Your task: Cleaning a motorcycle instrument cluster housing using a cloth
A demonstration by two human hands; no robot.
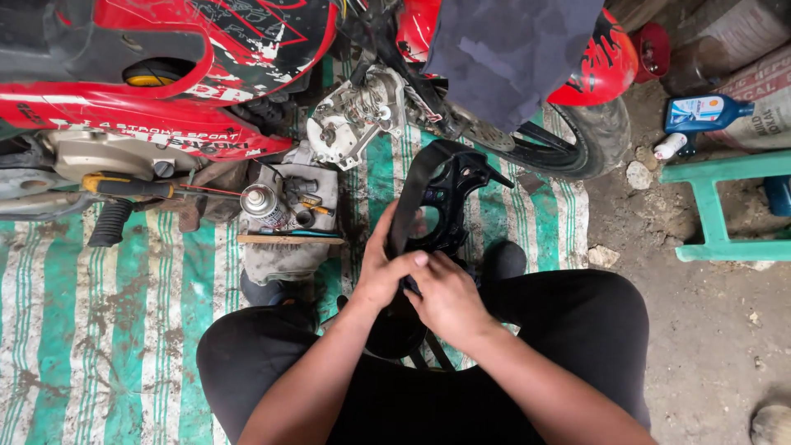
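Sprawling across the far left, a red motorcycle (pixel 165 74) lies over a green-and-white striped mat (pixel 99 330); its rear tyre (pixel 597 136) sits far right of centre. A green plastic stool (pixel 717 206) stands at right on bare dirt. Person seated near centre, dark trousers.

Black plastic cover (pixel 449 194), large cut-out in its middle, held upright at centre just above the lap. Left hand (pixel 387 268) wraps its left edge, fingers curled and clamped on it. Right hand (pixel 449 301) grips the lower edge, fingers closed over it; the two hands touch.

Containers: grey tray (pixel 288 239) left of the hands holds a spray can (pixel 262 202), upright, cap on, plus small dark fittings. Blue oil bottle (pixel 700 113) far right, lying on its side; contents not visible. Yellow-handled screwdriver (pixel 132 186) rests near the engine.
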